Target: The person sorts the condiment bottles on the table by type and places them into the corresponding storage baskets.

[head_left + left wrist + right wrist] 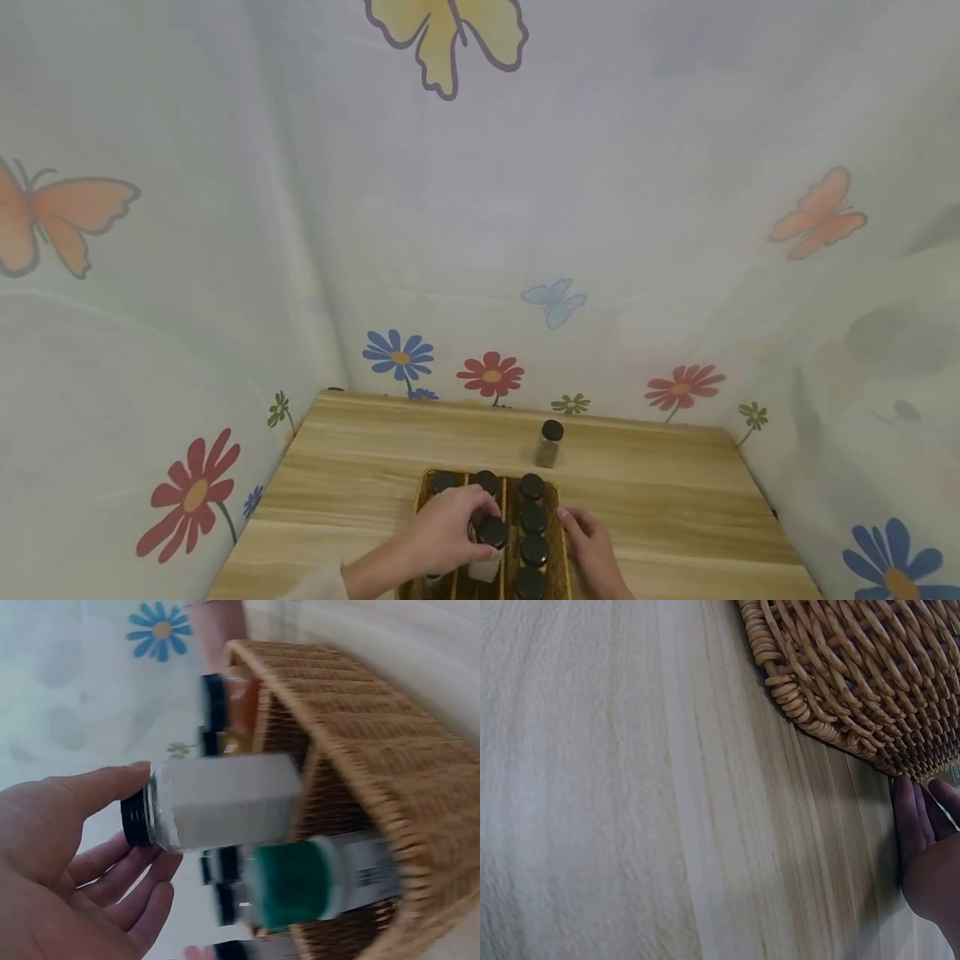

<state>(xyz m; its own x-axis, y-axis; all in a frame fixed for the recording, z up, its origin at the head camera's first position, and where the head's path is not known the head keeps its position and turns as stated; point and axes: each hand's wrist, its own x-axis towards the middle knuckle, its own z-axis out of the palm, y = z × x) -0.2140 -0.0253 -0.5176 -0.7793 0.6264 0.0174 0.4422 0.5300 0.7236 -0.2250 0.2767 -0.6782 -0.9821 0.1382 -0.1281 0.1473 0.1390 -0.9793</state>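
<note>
My left hand (450, 533) pinches a clear jar (229, 801) of white contents by its black lid, thumb on one side and fingers on the other. The jar is partly raised out of a compartment of the wicker basket (375, 727). In the left wrist view, a jar with a green lid (292, 885) stands beside it in the basket. My right hand (594, 550) rests against the basket's right side, its fingers fairly straight and touching the woven wall (870, 682).
Several black-lidded jars (534, 518) stand in a row in the basket's right compartment, with more at its back. One black-lidded jar (549, 444) stands alone on the wooden table (660, 483) behind the basket. A flower-printed curtain (637, 250) surrounds the table.
</note>
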